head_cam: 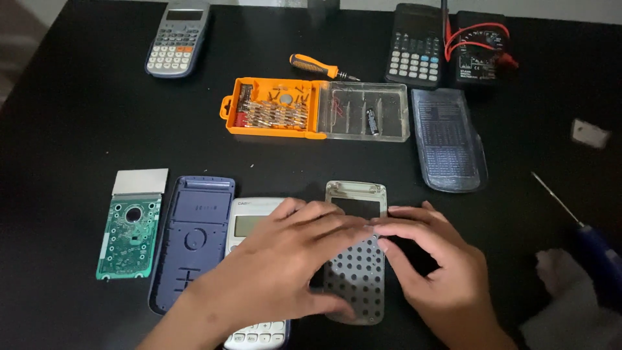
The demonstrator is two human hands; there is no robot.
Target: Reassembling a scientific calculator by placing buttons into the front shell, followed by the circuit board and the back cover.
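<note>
Holding: left hand (285,259) and right hand (434,259) grip the grey perforated calculator faceplate (355,272)
Beside: white calculator (249,223), on black surface (65,129)

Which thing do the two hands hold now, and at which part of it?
Both hands hold the grey calculator front shell, flat on the table: left fingers across its middle, right fingers at its right edge.
</note>
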